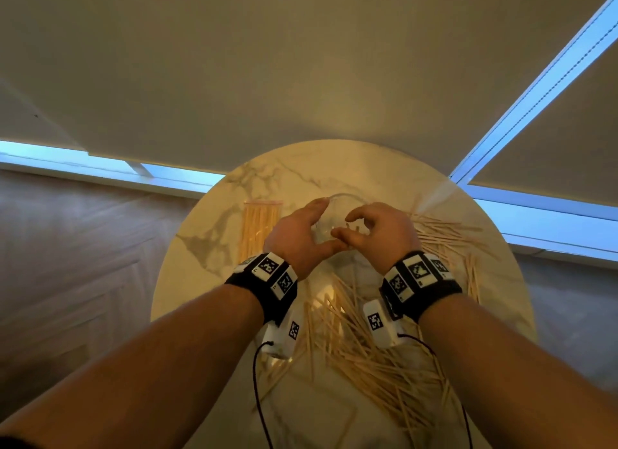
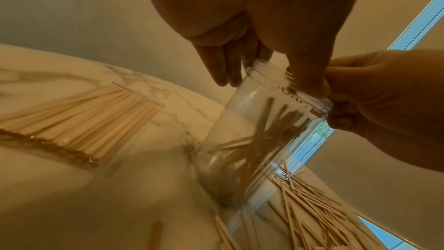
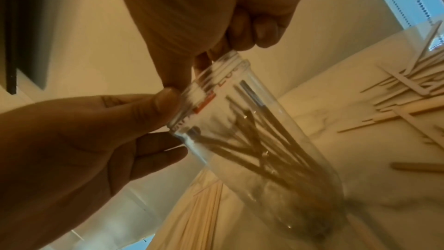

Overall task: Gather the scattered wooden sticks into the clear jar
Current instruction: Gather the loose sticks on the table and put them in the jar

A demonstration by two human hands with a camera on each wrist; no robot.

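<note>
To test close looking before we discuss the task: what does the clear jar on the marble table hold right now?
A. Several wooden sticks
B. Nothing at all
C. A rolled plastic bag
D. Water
A: both wrist views show several wooden sticks leaning inside the clear jar, while many loose sticks lie on the table.

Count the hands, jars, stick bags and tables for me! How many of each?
Hands: 2 (left hand, right hand)
Clear jar: 1
Bag of sticks: 1
Marble table: 1
Total: 5
The loose sticks are too many and too piled up to count.
</note>
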